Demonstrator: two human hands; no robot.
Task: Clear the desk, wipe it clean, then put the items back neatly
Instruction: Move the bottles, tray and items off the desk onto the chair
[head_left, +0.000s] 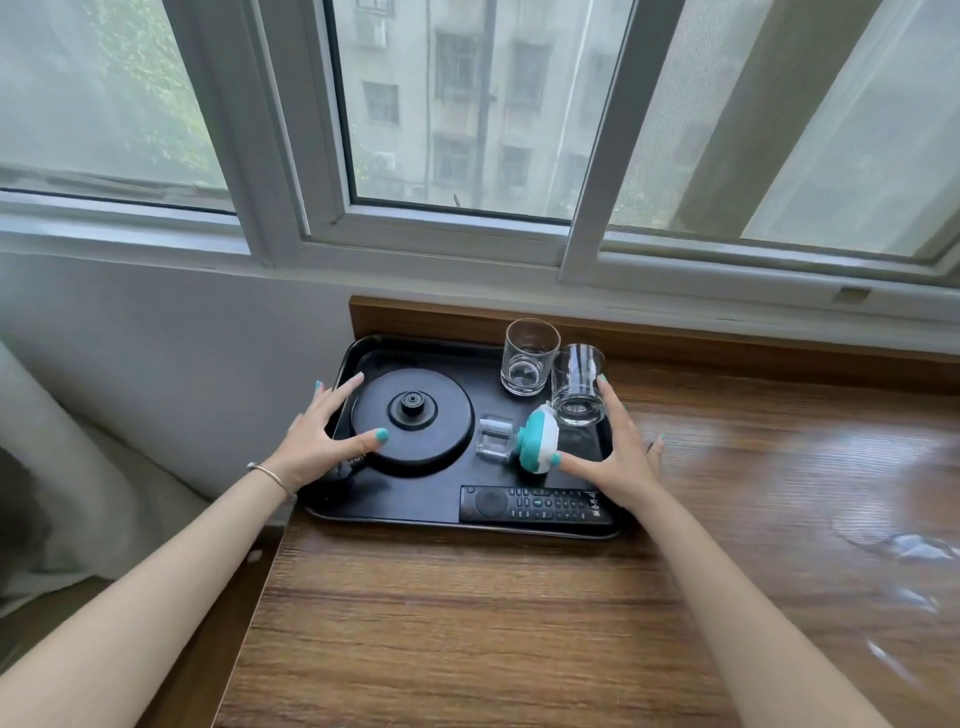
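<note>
Tray (415, 512) sits at the desk's (467, 623) 10 o'clock corner, tight under the window ledge, most likely so the rest of the wood stays free. Both hands flank it. The left hand (322, 441) lies spread at the tray's 9 o'clock edge, fingers straight, thumb on the kettle base (410, 415), gripping nothing. The right hand (618, 452) lies spread at the 3 o'clock edge, fingers straight beside the near glass (577, 387), thumb by the teal bottle (537, 439), which lies on its side. That matched hold suggests squaring or nudging the loaded tray as one unit rather than moving pieces singly. A second glass (529, 358) stands at 1 o'clock; the remote (535, 504) lies along the 5 o'clock rim, parallel to the edge, which looks tidy. Wet sheen at the desk's 3 o'clock suggests wiping is done.
</note>
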